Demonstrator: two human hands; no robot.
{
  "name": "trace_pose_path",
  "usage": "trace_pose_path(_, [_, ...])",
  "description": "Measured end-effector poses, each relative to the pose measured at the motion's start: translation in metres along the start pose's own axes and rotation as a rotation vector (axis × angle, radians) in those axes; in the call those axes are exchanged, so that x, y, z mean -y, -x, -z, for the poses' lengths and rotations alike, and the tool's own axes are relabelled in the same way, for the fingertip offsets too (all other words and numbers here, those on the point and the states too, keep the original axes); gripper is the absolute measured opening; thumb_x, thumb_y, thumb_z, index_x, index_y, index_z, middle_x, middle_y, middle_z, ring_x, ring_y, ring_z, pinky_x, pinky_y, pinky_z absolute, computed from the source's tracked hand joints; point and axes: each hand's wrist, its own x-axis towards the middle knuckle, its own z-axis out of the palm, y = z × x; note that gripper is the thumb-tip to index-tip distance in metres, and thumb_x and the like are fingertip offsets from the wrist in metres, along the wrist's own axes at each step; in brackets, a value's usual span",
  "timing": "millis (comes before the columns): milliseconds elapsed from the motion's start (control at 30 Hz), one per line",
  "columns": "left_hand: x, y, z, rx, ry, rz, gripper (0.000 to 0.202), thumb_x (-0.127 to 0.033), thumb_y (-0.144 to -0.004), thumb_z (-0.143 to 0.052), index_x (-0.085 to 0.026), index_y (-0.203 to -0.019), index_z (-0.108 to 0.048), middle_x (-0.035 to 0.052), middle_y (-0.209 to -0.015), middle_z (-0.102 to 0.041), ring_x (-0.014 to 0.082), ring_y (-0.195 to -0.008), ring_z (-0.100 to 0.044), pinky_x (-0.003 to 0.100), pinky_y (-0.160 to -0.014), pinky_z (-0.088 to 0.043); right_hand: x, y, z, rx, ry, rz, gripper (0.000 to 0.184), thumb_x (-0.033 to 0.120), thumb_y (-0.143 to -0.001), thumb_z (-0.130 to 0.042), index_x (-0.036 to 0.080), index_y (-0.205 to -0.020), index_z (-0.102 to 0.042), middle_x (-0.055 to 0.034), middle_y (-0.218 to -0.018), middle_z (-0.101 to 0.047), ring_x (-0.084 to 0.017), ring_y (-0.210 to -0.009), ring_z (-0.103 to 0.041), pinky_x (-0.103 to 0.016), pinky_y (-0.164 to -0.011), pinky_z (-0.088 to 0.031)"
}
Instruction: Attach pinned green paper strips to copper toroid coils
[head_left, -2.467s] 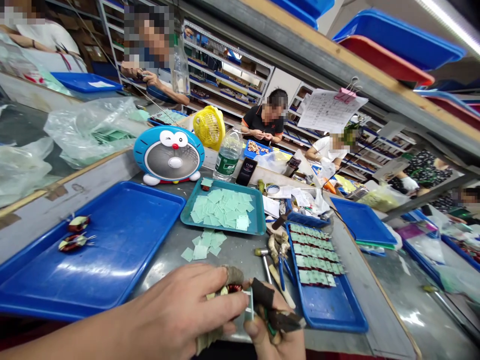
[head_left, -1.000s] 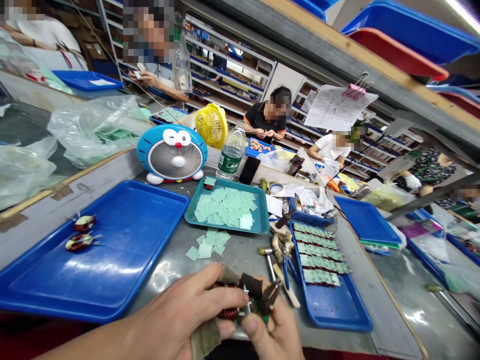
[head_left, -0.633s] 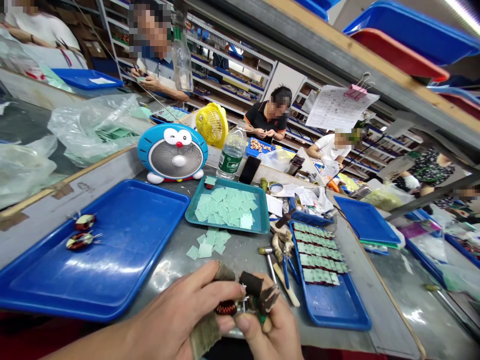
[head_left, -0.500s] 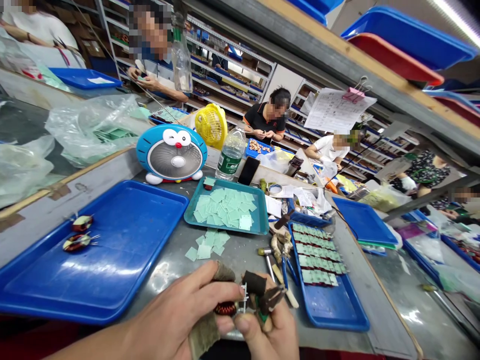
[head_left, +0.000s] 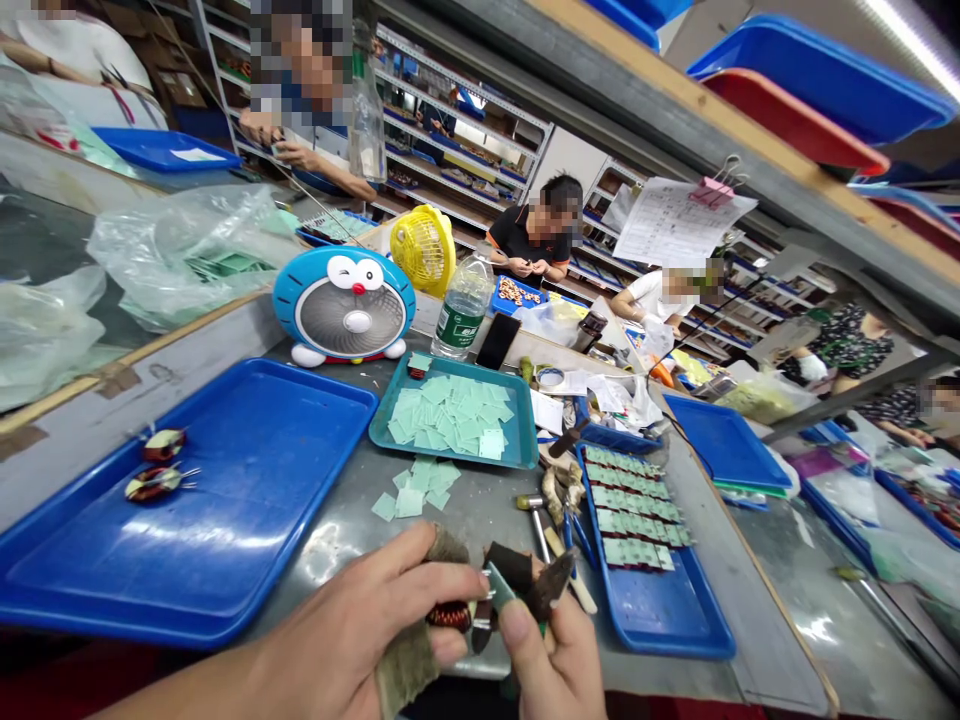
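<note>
My left hand [head_left: 352,620], its fingers wrapped in cloth strips, is shut on a copper-wound toroid coil [head_left: 450,616] at the bottom of the view. Close against it, my right hand [head_left: 551,660] pinches a small pale green square [head_left: 499,587] at the coil's side. Dark wraps cover my right fingertips. The coil is partly hidden by my fingers. A blue-handled pair of pliers [head_left: 571,540] and a small hammer [head_left: 531,512] lie just beyond my right hand.
A large blue tray [head_left: 225,520] holds two coils at left. A teal tray [head_left: 454,455] holds pale green squares, with more loose on the metal bench. A blue tray [head_left: 660,600] holds rows of green-topped pieces at right. Co-workers sit beyond a fan and bottle.
A pale green square now shows tilted at my right fingertips, where a small metal-pinned piece showed before. My right hand has rotated slightly; the coil stays in my left hand.
</note>
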Motion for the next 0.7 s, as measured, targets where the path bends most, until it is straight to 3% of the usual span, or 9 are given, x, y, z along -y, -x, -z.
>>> trace_pose_path(67, [-0.001, 0.001, 0.000, 0.004, -0.013, 0.004, 0.029, -0.032, -0.105, -0.050, -0.029, -0.133, -0.055, 0.0061, -0.098, -0.058, 0.0180, -0.078, -0.061, 0.026, -0.071, -0.053, 0.000, 0.001, -0.002, 0.006, -0.047, -0.027, 0.044, 0.049, -0.090, -0.074, 0.021, -0.124, -0.073, -0.0128, -0.117, -0.076, -0.030, -0.106, -0.073, -0.037, -0.090, -0.061])
trace_pose_path(200, [-0.004, -0.001, 0.002, 0.012, -0.078, 0.001, 0.031, -0.030, -0.103, -0.053, -0.030, -0.134, -0.055, 0.0047, -0.095, -0.056, 0.0164, -0.073, -0.059, 0.025, -0.068, -0.053, 0.016, -0.006, -0.011, 0.150, -0.166, -0.069, 0.059, 0.059, -0.082, -0.079, 0.017, -0.123, -0.073, -0.0164, -0.109, -0.078, -0.033, -0.095, -0.077, -0.042, -0.082, -0.064])
trace_pose_path(300, [-0.005, -0.003, 0.004, 0.039, -0.133, 0.000, 0.029, -0.032, -0.104, -0.051, -0.031, -0.133, -0.056, 0.0038, -0.091, -0.054, 0.0159, -0.069, -0.058, 0.024, -0.063, -0.051, 0.022, -0.008, -0.018, 0.106, -0.198, -0.106, 0.062, 0.065, -0.078, -0.080, 0.017, -0.118, -0.075, -0.0160, -0.106, -0.078, -0.033, -0.093, -0.077, -0.042, -0.080, -0.065])
trace_pose_path(500, [-0.007, 0.001, 0.006, 0.113, -0.135, 0.034, 0.026, -0.033, -0.104, -0.049, -0.030, -0.128, -0.059, 0.0042, -0.091, -0.053, 0.0168, -0.070, -0.058, 0.025, -0.063, -0.050, 0.012, 0.000, -0.024, -0.008, -0.244, -0.119, 0.059, 0.065, -0.079, -0.078, 0.018, -0.113, -0.075, -0.0156, -0.101, -0.079, -0.031, -0.087, -0.078, -0.040, -0.075, -0.065])
trace_pose_path(700, [-0.011, 0.000, 0.007, 0.130, -0.148, 0.038, 0.023, -0.032, -0.103, -0.051, -0.029, -0.123, -0.061, 0.0045, -0.092, -0.053, 0.0169, -0.072, -0.058, 0.025, -0.065, -0.051, 0.011, 0.001, -0.023, 0.026, -0.304, -0.139, 0.060, 0.061, -0.074, -0.084, 0.018, -0.114, -0.075, -0.0152, -0.102, -0.079, -0.032, -0.088, -0.078, -0.042, -0.078, -0.065])
